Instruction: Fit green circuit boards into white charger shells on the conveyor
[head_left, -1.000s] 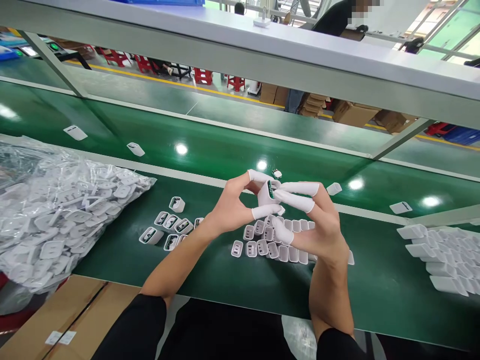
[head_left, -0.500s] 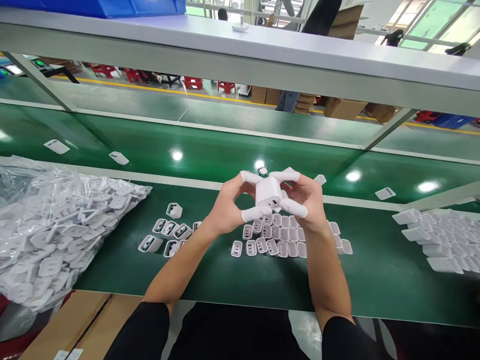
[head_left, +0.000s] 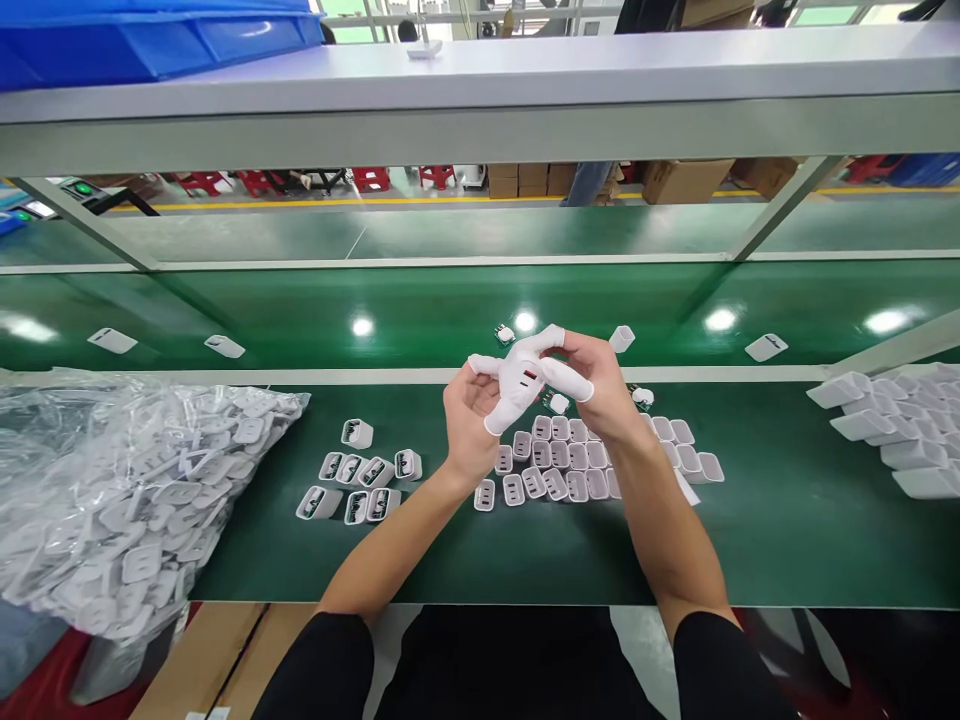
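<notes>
A white charger housing (head_left: pixel 523 383) is held up over the workbench between both hands, with its end with the port openings turned towards me. My left hand (head_left: pixel 471 420) is closed on its left side with thumb and finger in white finger cots. On the other side my right hand (head_left: pixel 600 385), also in finger cots, pinches it. Fingers cover much of the housing. Below the hands stand rows of open white housings (head_left: pixel 577 455). Small circuit boards with white parts (head_left: pixel 556 402) lie just beyond them.
A clear plastic bag of white parts (head_left: pixel 150 500) fills the left. Near it stand several housings with boards inside (head_left: pixel 375 470). More housings (head_left: pixel 900 420) are stacked at right. A raised shelf (head_left: pixel 525 80) crosses the back, bearing a blue bin (head_left: pixel 165 45).
The view has levelled and shifted. Both hands have turned the housing, so its port end faces me more and its long side is now mostly covered by fingers.
</notes>
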